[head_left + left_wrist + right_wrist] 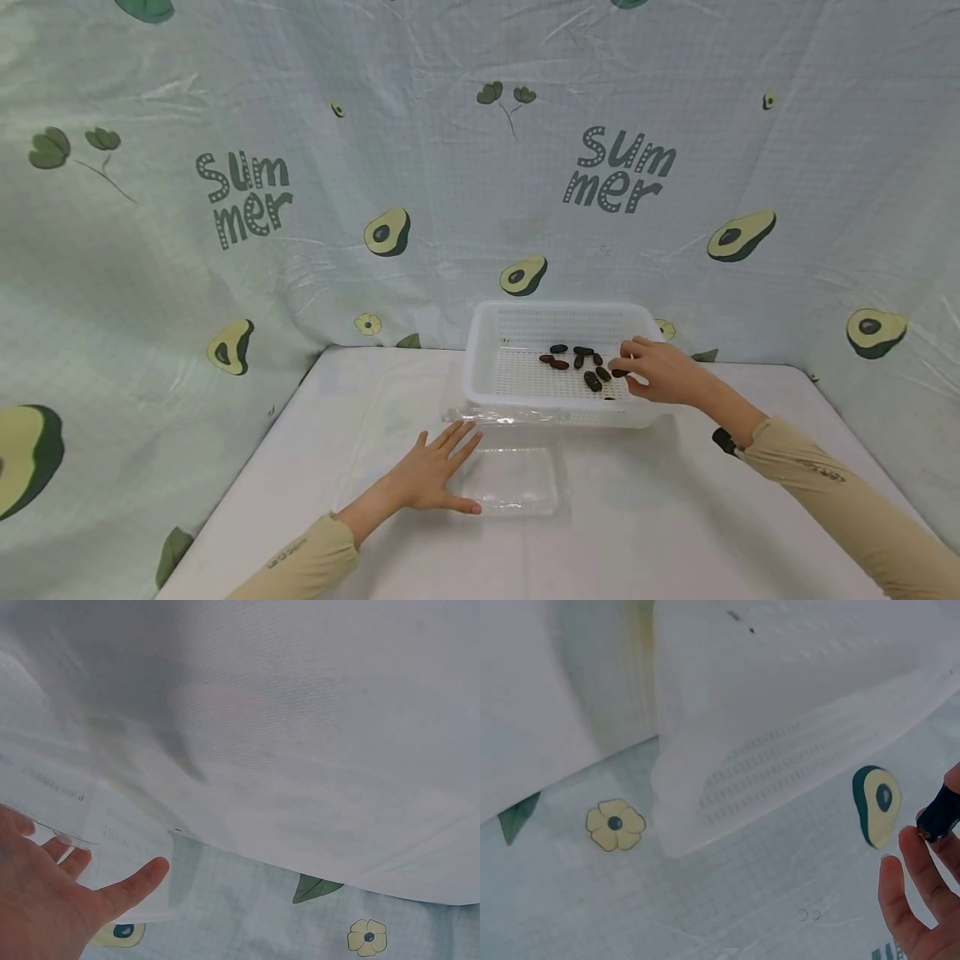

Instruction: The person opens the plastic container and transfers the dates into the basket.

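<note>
My right hand [666, 372] pinches a dark, oval date [941, 816] between thumb and fingers, over the right side of a white plastic basket [482, 354]. Several more dates [592, 381], dark brown to reddish, lie scattered on the basket's perforated floor. In front of the basket stands a clear plastic box [525, 508], its hinged lid [502, 415] raised toward the basket. Fingers spread, my left hand [431, 477] lies at the box's left side. In the left wrist view its fingertips are close to a clear edge; contact is hard to tell.
A white-covered table [637, 517] carries the basket and box. Behind and at both sides hangs a pale cloth [435, 167] printed with avocados and lettering, close behind the basket's far rim. A dark band [723, 441] circles the right wrist.
</note>
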The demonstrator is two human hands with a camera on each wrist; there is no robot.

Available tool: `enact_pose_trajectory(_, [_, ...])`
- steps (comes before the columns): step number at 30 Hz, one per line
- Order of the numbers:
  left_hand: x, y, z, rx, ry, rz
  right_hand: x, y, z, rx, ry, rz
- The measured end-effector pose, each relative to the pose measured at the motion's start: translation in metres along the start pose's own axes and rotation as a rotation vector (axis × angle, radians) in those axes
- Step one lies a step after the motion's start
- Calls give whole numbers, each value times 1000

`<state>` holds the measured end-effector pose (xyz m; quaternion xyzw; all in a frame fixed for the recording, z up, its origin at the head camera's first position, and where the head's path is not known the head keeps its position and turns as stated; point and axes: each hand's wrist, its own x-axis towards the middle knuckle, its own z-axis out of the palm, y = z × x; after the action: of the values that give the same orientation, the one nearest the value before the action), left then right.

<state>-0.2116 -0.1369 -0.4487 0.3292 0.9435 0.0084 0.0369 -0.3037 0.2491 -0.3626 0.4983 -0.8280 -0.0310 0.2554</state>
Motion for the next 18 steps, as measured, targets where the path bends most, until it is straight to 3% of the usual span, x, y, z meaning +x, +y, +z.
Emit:
enact_pose_trajectory(5, [0, 0, 0, -2, 1, 5, 21, 19, 8, -24, -11, 23])
enact_pose_trajectory(13, [1, 0, 0, 6, 14, 15, 64, 34, 26, -48, -153, 129])
enact_pose_trajectory(18, [0, -1, 0, 0, 13, 18, 88, 36, 41, -34, -197, 135])
